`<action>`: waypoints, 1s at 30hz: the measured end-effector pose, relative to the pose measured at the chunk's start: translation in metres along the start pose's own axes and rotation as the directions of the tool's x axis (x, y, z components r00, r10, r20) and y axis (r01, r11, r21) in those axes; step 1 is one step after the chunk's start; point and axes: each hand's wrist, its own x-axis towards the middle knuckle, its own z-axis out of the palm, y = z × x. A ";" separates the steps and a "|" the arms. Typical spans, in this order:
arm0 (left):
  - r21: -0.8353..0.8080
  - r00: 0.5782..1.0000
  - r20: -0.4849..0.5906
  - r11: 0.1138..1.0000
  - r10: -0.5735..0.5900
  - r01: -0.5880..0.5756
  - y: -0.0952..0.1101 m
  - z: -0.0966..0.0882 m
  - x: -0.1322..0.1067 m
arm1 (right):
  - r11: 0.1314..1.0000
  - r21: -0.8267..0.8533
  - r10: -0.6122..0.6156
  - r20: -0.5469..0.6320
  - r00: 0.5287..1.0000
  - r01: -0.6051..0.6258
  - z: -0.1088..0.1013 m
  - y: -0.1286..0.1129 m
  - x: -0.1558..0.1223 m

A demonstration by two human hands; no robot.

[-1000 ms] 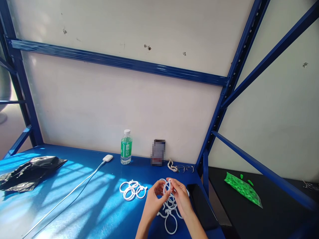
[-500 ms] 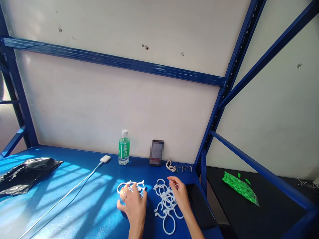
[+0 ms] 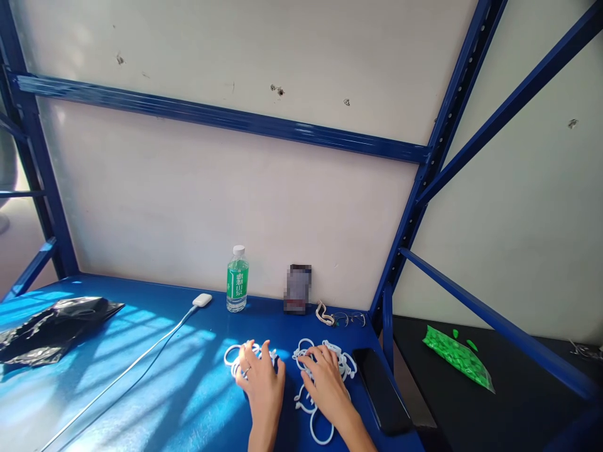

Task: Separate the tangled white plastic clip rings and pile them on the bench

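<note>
Two heaps of white rings with small knobs lie on the blue table (image 3: pixel 188 376). My left hand (image 3: pixel 264 376) is over the smaller left heap (image 3: pixel 232 355), its fingers spread and a finger ring on one of them. My right hand (image 3: pixel 325 380) reaches over the larger right heap (image 3: pixel 321 433), fingers apart and fingertips at the upper rings. Both hands cover part of the rings beneath them, and whether the fingertips touch single rings is hard to see.
A black phone (image 3: pixel 382 392) lies right of the rings. Behind stand a water bottle (image 3: pixel 237 282) and a blurred upright device (image 3: pixel 297 290), with glasses (image 3: pixel 348 319) nearby. Left are a white cable (image 3: pixel 127 370) and black plastic bag (image 3: pixel 61 326). A green-filled bag (image 3: pixel 459 358) lies on a black surface.
My right hand has moved left and down from the right edge of the larger heap onto its upper part. My left hand stays at the smaller heap, fingers slightly raised. The view has shifted slightly.
</note>
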 end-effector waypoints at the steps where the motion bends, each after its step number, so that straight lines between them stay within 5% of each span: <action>1: -0.031 1.000 0.010 0.999 0.007 -0.007 0.000 0.000 0.001 | 1.000 -0.014 0.005 0.008 1.000 -0.005 0.001 0.000 -0.001; 9: -0.187 0.992 0.012 0.975 0.122 -0.118 0.001 0.004 0.002 | 0.999 -0.022 -0.029 0.100 0.995 0.031 0.010 0.006 -0.004; 21: -0.410 0.967 -0.004 0.881 0.256 -0.235 0.003 0.011 0.003 | 0.997 -0.031 -0.065 -0.004 0.998 0.065 0.011 0.008 0.002; 26: -0.607 0.963 0.076 0.778 0.258 -0.161 0.007 0.011 0.003 | 0.977 0.209 0.001 -0.141 0.990 0.028 -0.003 0.003 0.006; 30: -0.768 0.939 0.170 0.637 0.298 -0.063 0.013 0.008 0.001 | 0.849 0.529 0.098 -0.152 0.984 -0.003 -0.013 -0.001 0.008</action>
